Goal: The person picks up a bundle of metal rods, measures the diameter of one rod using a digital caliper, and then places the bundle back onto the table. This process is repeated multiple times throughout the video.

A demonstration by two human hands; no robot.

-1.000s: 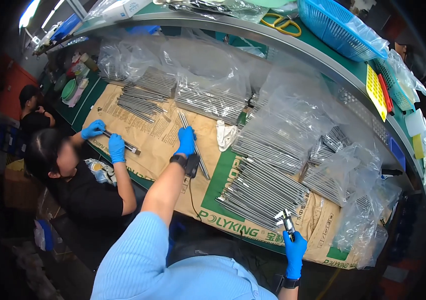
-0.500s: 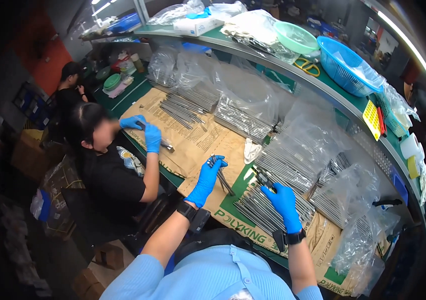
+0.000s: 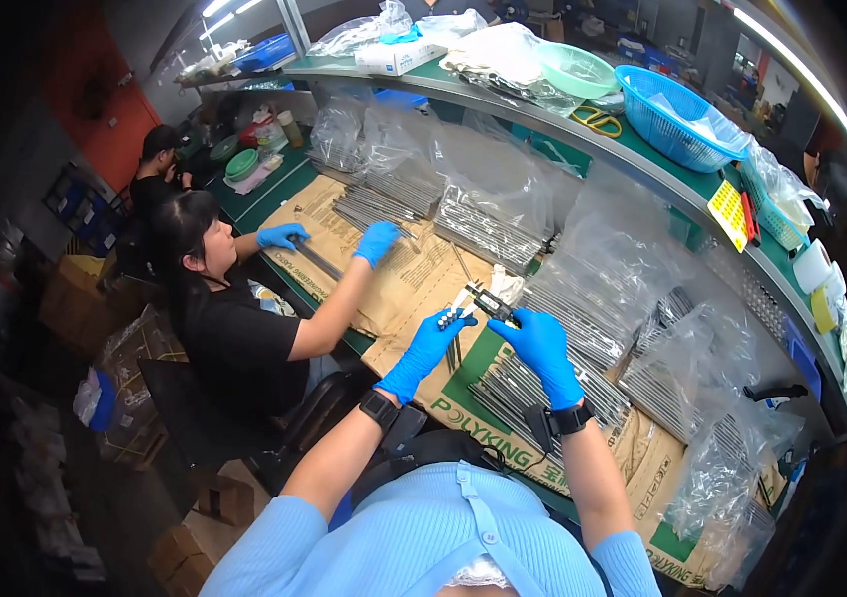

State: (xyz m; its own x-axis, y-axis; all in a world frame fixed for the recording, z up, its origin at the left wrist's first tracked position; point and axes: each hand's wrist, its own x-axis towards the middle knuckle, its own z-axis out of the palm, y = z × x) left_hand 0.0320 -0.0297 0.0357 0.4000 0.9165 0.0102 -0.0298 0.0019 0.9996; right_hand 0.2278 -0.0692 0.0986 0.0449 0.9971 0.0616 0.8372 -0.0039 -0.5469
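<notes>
My left hand, in a blue glove, is closed around several thin metal rods; their ends show above the fingers. In my right hand, also gloved in blue, is a digital caliper with a dark body and display. Its jaws are at the upper ends of the rods; whether they touch a rod is too small to tell. Below my right hand, loose metal rods lie side by side on the brown paper and green bench. A crumpled white cloth lies just beyond the caliper.
Plastic-covered rod stacks line the back of the bench. A co-worker sits at my left, blue-gloved hands over brown paper and more rods. Overhead, a shelf carries a blue basket, a green bowl and yellow-handled scissors.
My right hand has brought the caliper left and up to the rods in my left hand. The co-worker's hands have moved apart, one reaching toward the rods on the paper.
</notes>
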